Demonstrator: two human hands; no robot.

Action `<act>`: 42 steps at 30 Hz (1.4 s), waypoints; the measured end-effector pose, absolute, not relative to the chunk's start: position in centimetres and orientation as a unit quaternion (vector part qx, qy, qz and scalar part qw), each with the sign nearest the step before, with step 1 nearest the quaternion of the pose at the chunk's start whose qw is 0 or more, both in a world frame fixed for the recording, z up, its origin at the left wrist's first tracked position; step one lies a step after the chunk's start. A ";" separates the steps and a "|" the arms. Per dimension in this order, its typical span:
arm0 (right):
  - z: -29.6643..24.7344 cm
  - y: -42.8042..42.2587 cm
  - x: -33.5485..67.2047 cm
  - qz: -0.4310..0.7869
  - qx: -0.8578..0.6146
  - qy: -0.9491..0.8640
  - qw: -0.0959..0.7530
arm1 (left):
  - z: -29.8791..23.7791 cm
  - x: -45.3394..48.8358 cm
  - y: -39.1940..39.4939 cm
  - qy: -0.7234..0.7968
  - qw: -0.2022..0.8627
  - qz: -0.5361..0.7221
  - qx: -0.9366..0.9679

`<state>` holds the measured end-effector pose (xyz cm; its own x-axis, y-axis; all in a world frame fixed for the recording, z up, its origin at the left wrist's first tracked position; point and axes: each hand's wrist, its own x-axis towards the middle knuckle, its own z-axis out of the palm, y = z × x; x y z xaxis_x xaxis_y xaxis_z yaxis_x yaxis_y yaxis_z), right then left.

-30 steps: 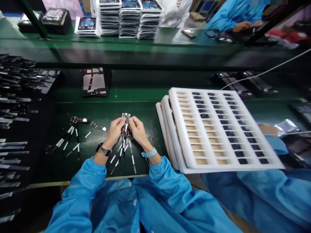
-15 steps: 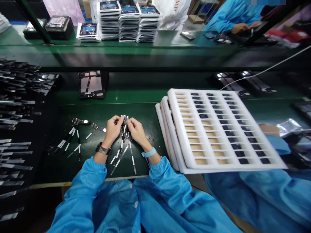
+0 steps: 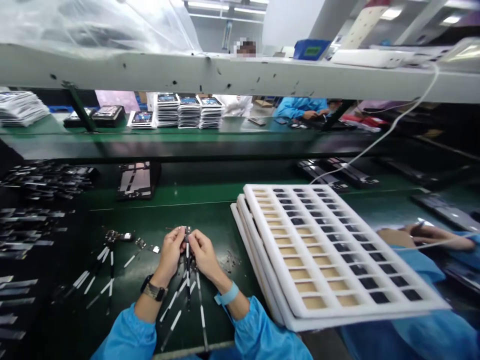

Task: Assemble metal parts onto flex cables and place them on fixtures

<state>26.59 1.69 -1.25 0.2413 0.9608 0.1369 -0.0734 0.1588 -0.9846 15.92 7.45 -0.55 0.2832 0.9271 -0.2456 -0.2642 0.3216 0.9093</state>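
The person's left hand (image 3: 170,255), a metal-strapped watch (image 3: 153,291) on its wrist, and right hand (image 3: 204,260), a pale blue wristband (image 3: 227,294) on its wrist, meet low over a green work mat (image 3: 232,225); the fingers of both hands are drawn together, pinching a small circuit board (image 3: 186,235) at their tips, so most of it is hidden; long flex strips (image 3: 197,300) with white tabs trail from under the hands across the mat; to the left lie more white-tabbed strips (image 3: 110,270) around a dark part, with tiny loose boards (image 3: 140,243) just beside them; to the right, apart from the hands, stacked white foam trays (image 3: 262,200) carry rows of black components; beyond them a co-worker's hand (image 3: 435,237) holds a pen-like tool; dark strips (image 3: 37,220) lie in rows at far left; farther off stand a black frame panel (image 3: 138,180) and stacks of screen units (image 3: 189,112); the head view has tipped upward, so a white shelf beam (image 3: 225,70) now crosses the top and the hands sit lower in the picture, their pinch on the board unchanged.
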 end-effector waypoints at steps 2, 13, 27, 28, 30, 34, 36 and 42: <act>-1.4 1.7 26.5 0.429 -0.486 -0.442 0.619 | -0.3 16.1 7.4 0.415 0.723 0.421 0.356; -2.0 2.0 26.3 0.457 -0.477 -0.424 0.619 | 0.0 15.8 7.8 0.389 0.794 0.391 0.254; -1.0 2.0 27.4 0.375 -0.545 -0.453 0.598 | -0.2 15.6 7.5 0.409 0.739 0.380 0.377; -1.0 2.0 27.4 0.370 -0.553 -0.456 0.592 | -0.2 15.7 7.4 0.410 0.740 0.382 0.372; -0.9 2.0 27.5 0.363 -0.566 -0.468 0.574 | -0.1 15.8 7.3 0.415 0.724 0.396 0.384; -0.8 1.8 27.6 0.364 -0.566 -0.493 0.551 | 0.0 15.9 7.0 0.422 0.682 0.434 0.411; -0.6 1.5 27.5 0.382 -0.553 -0.485 0.559 | 0.2 15.9 6.9 0.413 0.695 0.431 0.400; -0.1 0.7 27.3 0.443 -0.507 -0.455 0.584 | 0.5 15.8 6.7 0.360 0.795 0.377 0.310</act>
